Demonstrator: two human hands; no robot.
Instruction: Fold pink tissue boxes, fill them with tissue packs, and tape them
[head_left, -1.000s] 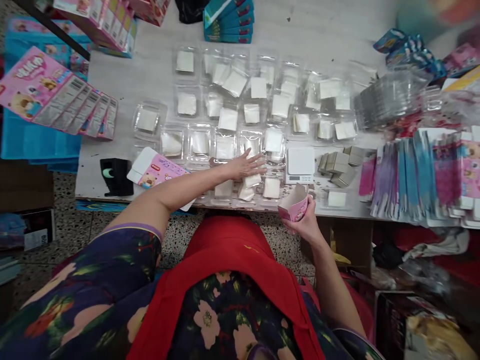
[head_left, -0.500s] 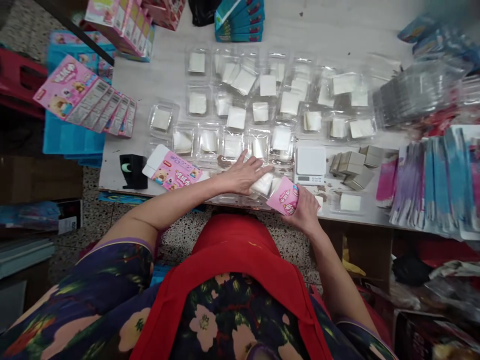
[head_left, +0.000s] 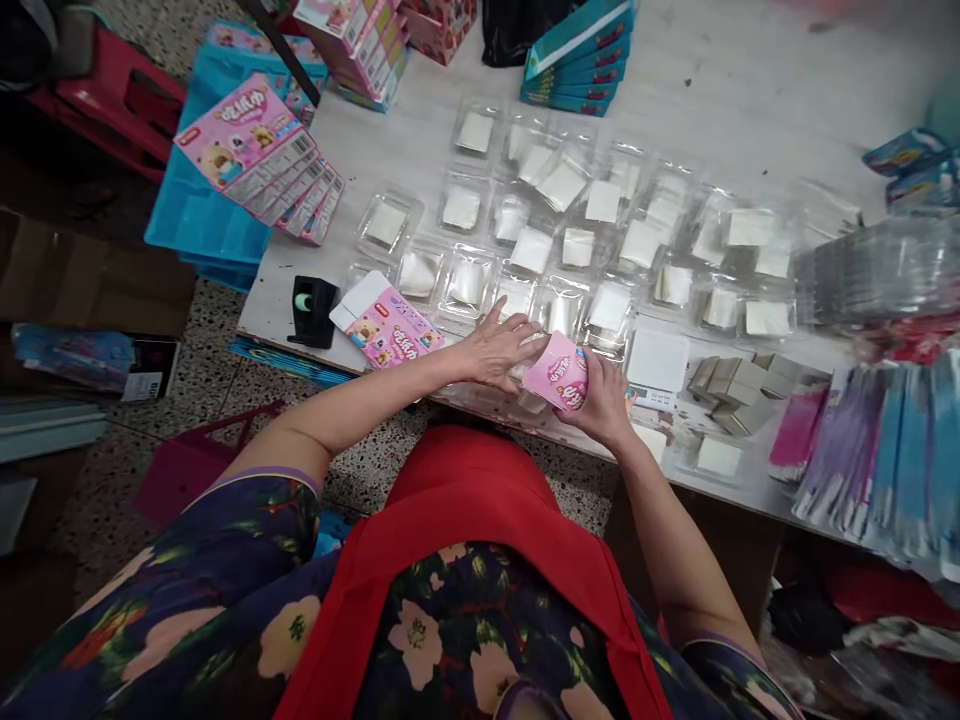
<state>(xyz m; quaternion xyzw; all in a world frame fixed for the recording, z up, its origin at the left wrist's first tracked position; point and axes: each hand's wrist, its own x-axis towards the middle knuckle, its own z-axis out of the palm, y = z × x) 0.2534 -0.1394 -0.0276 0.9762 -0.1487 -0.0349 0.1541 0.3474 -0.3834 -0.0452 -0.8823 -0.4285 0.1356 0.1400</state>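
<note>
My right hand (head_left: 601, 402) grips a pink printed carton (head_left: 559, 372) at its right end, close to the table's front edge. My left hand (head_left: 496, 350) lies just left of that carton, palm down with fingers spread, the fingertips reaching its edge. Whatever lies under the left palm is mostly hidden. A second pink carton (head_left: 390, 325) with a white end flap rests flat beside my left forearm. Beyond the hands, clear plastic trays (head_left: 466, 282) holding white folded sheets (head_left: 531, 250) spread in rows.
Right of the hands sit a white digital scale (head_left: 658, 362), small grey boxes (head_left: 731, 385) and upright flattened cartons (head_left: 862, 440). A black tape dispenser (head_left: 312, 312) stands at left. Fanned pink cartons (head_left: 259, 150) and stacked clear trays (head_left: 874, 250) flank the table.
The camera view has turned, shifting the table. My right hand has brought the carton left against my left hand, and the white sheets between them are now mostly covered.
</note>
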